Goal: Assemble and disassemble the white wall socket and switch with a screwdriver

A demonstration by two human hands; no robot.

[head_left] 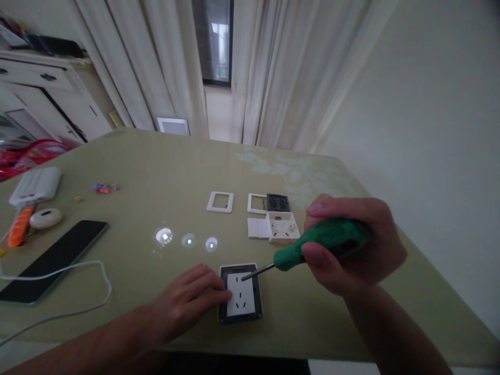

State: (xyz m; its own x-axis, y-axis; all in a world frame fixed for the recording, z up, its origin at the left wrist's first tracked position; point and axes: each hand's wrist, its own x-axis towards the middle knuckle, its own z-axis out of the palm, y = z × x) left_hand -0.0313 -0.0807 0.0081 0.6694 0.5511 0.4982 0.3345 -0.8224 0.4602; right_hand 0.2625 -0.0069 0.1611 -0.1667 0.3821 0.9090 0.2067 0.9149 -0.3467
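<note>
A wall socket (pixel 240 307) with a white slotted face and a dark grey frame lies face up near the table's front edge. My left hand (pixel 187 299) holds it by its left side, fingertips pressed at the edge of the white face. In my right hand (pixel 363 250) is a screwdriver (pixel 324 245) with a green handle, fingers wrapped round it. Its metal shaft points down and left, and the tip appears over the upper slots of the socket. Whether the tip touches the face I cannot tell.
Beyond the socket lie white frames (pixel 220 209), a dark grey socket back (pixel 278 202), an open white box (pixel 284 235) and white plates (pixel 258 228). At left are a phone (pixel 58 260), a white cable (pixel 105 278), an orange-handled tool (pixel 20 226) and a white power strip (pixel 36 185).
</note>
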